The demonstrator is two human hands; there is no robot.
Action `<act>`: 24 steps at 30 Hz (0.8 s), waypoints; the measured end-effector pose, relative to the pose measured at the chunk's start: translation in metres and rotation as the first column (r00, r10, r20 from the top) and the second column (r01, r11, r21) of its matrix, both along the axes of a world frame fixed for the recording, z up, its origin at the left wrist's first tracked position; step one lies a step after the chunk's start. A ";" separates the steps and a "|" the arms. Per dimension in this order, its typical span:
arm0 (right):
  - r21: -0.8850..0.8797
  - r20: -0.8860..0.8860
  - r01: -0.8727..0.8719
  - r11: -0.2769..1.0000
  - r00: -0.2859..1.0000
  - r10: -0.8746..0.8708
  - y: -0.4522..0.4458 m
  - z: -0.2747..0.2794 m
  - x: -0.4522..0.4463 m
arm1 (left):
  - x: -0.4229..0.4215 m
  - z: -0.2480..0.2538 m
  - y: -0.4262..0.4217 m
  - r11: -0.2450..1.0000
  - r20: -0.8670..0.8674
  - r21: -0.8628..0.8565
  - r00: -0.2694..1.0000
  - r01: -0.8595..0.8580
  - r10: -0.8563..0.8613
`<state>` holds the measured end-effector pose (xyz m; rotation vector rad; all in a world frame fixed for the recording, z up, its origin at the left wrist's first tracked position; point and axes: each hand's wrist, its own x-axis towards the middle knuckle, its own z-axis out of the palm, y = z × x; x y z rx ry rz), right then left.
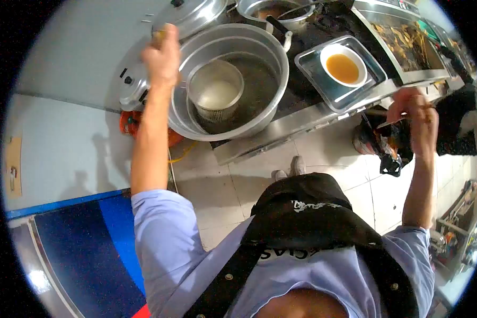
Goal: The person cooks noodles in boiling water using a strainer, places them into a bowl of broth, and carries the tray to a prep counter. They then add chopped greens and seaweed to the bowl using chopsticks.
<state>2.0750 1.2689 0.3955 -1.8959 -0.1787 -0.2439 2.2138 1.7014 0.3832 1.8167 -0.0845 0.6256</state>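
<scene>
My left hand (163, 57) is raised at the left rim of a large metal pot (281, 69), its fingers curled round something yellowish, mostly hidden. Inside the pot, a cylindrical metal strainer (215, 90) sits in dark liquid. To the right, a white bowl of orange-brown liquid (343, 66) rests on a rectangular metal tray (314, 79). Beyond the counter's front edge, right of the tray, my right hand (414, 116) is closed near a thin, light-coloured object that I cannot make out.
Behind the big pot are a smaller pot (275, 9) and a metal lid (193, 16). Another lid (132, 87) lies left. A glass-topped tray of brown food (405, 45) stands back right. A dark bag (391, 161) hangs low, and a dark-clothed person (456, 119) is far right.
</scene>
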 end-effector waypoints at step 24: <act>-0.492 -0.741 -0.238 0.837 0.620 -0.260 0.274 -0.419 -0.025 | -0.056 0.127 -0.044 0.871 0.487 -0.316 0.723 -0.376 0.489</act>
